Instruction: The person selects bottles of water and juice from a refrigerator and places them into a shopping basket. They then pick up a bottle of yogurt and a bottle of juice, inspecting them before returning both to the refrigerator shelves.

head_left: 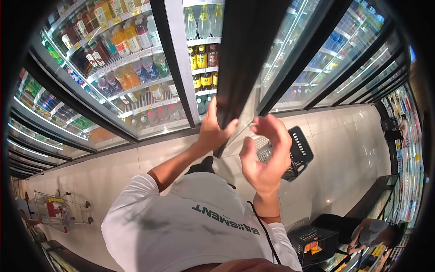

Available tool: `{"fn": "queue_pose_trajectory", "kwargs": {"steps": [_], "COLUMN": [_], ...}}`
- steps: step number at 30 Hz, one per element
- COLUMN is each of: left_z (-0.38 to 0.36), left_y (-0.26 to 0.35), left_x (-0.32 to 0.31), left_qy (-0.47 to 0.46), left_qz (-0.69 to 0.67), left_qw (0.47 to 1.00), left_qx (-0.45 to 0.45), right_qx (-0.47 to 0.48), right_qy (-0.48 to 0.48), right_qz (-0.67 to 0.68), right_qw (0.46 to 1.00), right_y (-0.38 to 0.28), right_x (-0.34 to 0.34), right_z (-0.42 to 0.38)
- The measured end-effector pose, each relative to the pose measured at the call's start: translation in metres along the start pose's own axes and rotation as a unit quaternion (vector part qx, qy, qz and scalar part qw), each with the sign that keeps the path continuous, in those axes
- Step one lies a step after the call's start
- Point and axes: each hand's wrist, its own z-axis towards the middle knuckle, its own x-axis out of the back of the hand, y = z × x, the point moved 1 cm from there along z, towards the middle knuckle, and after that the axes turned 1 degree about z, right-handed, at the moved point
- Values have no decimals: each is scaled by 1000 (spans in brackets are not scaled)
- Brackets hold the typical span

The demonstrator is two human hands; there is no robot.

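Observation:
A glass cooler door with a thick black frame [242, 50] stands swung out from the cooler. My left hand [216, 129] is at the lower part of this frame, thumb and fingers apart around its edge. To the right of the frame, my right hand [267, 156] is raised, its fingers curved and apart, slightly blurred, with nothing in it. Beyond the opening, shelves hold clear bottles [204, 21] above yellow-labelled dark bottles [201, 58]. A dark shopping basket [301, 147] rests on the floor, partly hidden behind my right hand.
Closed cooler doors with bottled drinks [131, 41] line the left, and more doors [335, 54] the right. A shopping cart [54, 211] stands at the lower left. Another person [369, 233] is at the lower right near a black basket [312, 242]. Shelves [410, 154] run along the far right.

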Motion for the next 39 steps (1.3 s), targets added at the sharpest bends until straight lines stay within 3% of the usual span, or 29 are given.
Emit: {"fn": "queue_pose_trajectory", "kwargs": {"steps": [2,4,5,6,7,12,16,18,20,22,25,28,29,34,39], "left_z": [-1,14,31,58,93,291,427,461,502,520,525,524,513,384,244], "left_y": [8,-13,-23,-41,-53,-141,-191,-173,-197,-189,-187,-218,-219,-142,-87], "left_x": [10,17,22,10,8,-15,-36,-30,-46,-36,-36,-45,-47,-5,110], "left_qy": [-48,-104,-99,11,46,177,277,266,301,255,312,307,299,266,146], "left_qz": [-159,-223,-155,-239,-265,-19,124,109,186,188,137,187,119,-24,-195], "left_qw": [986,969,981,971,963,983,950,958,934,943,933,932,945,945,969], "left_qx": [23,17,53,-27,-2,34,-78,8,47,101,114,-36,-67,-191,-44], "right_qx": [-31,-56,-60,-86,-90,-151,-183,-193,-185,-169,-166,-148,-139,-108,-89], "right_qy": [-35,-3,7,23,33,69,67,55,59,51,59,39,28,-36,-135], "right_qz": [-72,-93,-113,-109,-123,-112,-47,-65,-80,-95,-90,-89,-88,-48,-26], "right_qw": [996,994,992,990,988,980,980,978,978,980,980,984,986,992,986], "right_y": [21,41,51,59,61,64,59,55,54,56,64,68,69,70,85], "right_x": [-13,-25,-28,-32,-33,-30,-40,-45,-53,-60,-73,-82,-86,-109,-142], "right_z": [11,10,5,3,3,-10,1,4,9,12,9,14,16,36,56]}}
